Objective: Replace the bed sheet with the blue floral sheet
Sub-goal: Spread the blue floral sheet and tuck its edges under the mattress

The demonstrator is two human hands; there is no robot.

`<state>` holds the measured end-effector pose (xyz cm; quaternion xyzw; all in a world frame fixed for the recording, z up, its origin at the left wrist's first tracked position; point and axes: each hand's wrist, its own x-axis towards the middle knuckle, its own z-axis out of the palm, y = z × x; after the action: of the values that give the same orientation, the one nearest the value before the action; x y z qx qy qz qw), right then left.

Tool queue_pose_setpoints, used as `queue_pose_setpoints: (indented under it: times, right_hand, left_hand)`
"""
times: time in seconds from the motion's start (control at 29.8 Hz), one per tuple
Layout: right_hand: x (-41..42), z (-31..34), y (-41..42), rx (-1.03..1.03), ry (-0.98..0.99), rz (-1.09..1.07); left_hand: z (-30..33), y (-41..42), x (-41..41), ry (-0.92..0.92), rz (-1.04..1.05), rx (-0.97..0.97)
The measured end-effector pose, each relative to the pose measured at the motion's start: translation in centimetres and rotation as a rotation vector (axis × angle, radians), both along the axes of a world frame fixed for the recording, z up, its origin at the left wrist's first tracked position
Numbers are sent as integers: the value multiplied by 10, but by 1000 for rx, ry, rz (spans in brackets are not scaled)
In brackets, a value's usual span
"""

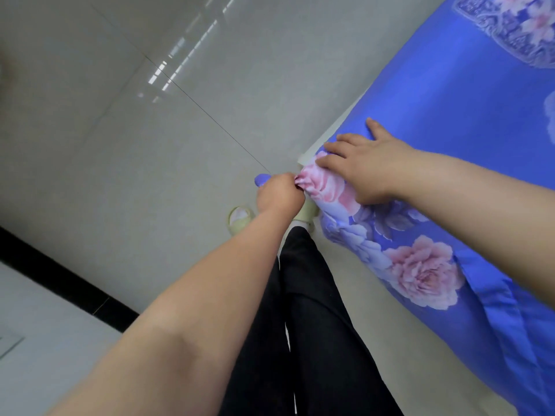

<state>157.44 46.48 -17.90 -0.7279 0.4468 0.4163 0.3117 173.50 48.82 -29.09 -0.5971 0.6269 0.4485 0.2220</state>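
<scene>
Grey floor tiles (150,145), blue floral sheet (450,130) already spread over the bed, its corner being fitted
Left hand (279,192) pinches the bunched corner in curled fingers; right hand (365,163) lies flat, fingers straight, pressing the sheet beside it. Pull too hard and the corner could slip loose or drag the sheet crooked

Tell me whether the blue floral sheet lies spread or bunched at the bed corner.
Bunched at the corner: the left hand grips gathered blue floral sheet there; beyond, it lies spread smooth.
</scene>
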Motion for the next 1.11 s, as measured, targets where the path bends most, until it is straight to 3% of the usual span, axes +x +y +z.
queue_pose_setpoints:
  times: [0.13, 0.17, 0.34, 0.5, 0.6, 0.67, 0.77, 0.8, 0.87, 0.97, 1.04, 1.11]
  right_hand:
    - [8, -14, -22, 85, 93, 152]
    - [11, -14, -26, 85, 93, 154]
    - [6, 9, -40, 134, 49, 134]
    - [-29, 47, -44, 227, -39, 84]
    - [-54, 64, -47, 309, -81, -50]
    - [-64, 66, -41, 147, -167, -102]
    - [-65, 55, -17, -347, -387, -228]
    - [-64, 50, -7, -449, -418, -262]
    - [-64, 37, 13, -551, -356, -329]
    - [-66, 30, 40, -448, -36, -555]
    - [-64, 28, 53, -326, 108, -743]
    - [-59, 22, 59, -218, 121, -894]
  left_hand:
    - [24, 19, -11, 283, 982, 423]
    - [32, 22, -14, 358, 1121, 468]
    - [63, 42, -25, 649, 1348, 589]
    - [101, 58, -58, 839, 898, 471]
    - [105, 58, -74, 927, 854, 640]
    - [101, 55, -75, 973, 925, 765]
    - [76, 46, -52, 833, 1172, 847]
    - [69, 41, -41, 721, 1188, 811]
    - [57, 28, -28, 447, 1028, 677]
    - [56, 19, -20, 98, 618, 409]
    - [68, 16, -22, 39, 522, 152]
    - [80, 11, -26, 80, 296, -123]
